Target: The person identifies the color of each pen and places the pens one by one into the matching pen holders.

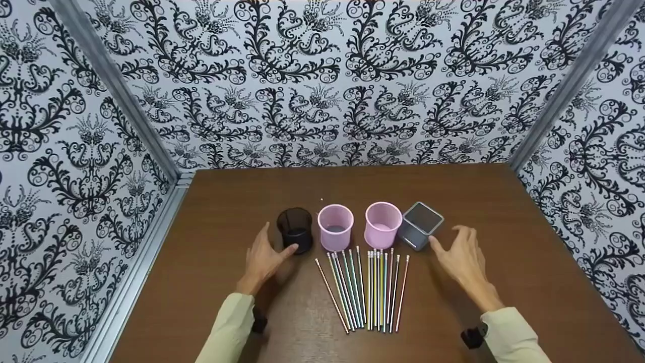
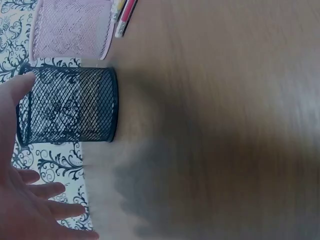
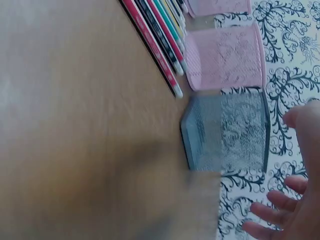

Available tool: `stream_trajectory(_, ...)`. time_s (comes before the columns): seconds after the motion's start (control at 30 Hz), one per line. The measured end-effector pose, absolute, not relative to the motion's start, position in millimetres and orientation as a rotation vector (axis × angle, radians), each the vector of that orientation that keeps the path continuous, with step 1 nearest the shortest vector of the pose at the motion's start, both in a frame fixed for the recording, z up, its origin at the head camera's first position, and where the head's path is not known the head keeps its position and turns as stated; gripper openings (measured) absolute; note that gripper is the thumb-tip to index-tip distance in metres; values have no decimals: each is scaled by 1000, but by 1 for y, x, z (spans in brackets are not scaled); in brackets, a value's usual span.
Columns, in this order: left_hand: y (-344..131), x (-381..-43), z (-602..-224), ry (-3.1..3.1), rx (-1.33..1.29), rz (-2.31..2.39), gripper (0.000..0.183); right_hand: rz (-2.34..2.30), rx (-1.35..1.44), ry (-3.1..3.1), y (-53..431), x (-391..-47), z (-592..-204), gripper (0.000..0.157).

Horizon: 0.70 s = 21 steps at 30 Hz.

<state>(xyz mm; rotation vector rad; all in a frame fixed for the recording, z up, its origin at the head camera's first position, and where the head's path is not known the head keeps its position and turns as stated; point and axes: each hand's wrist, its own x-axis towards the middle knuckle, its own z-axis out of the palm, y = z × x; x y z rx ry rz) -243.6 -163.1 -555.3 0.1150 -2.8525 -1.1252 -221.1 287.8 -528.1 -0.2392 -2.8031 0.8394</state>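
Note:
My left hand (image 1: 264, 258) is beside a round black mesh pen cup (image 1: 295, 231), its thumb overlapping the cup's near side in the head view. The left wrist view shows the fingers spread, with the thumb at the rim of that black cup (image 2: 70, 105). On the other side, my right hand (image 1: 461, 256) is held just right of a square grey mesh pen cup (image 1: 417, 237), fingers apart. In the right wrist view, the thumb and fingers stand off the grey cup (image 3: 227, 132). Neither hand holds anything.
Two pink mesh cups, the left one (image 1: 335, 242) and the right one (image 1: 380, 237), stand between the black and grey cups. Several pencils (image 1: 345, 292) lie in two groups on the brown table (image 1: 227, 201) in front of them. Patterned walls (image 1: 322, 80) enclose the back and sides.

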Motion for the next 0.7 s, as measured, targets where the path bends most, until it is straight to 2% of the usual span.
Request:
stream_trajectory(0.1,-159,-245,-561,-2807,122,-1225,105,936,-275,-2799,279,-219,-534,67)
stream_trajectory(0.33,-150,-251,-569,-2723,159,-1349,104,1179,-268,-2683,258,-216,-554,42)
stream_trajectory(0.7,-142,-266,-573,-2457,152,-1693,106,1513,-401,-2740,238,-216,-570,47)
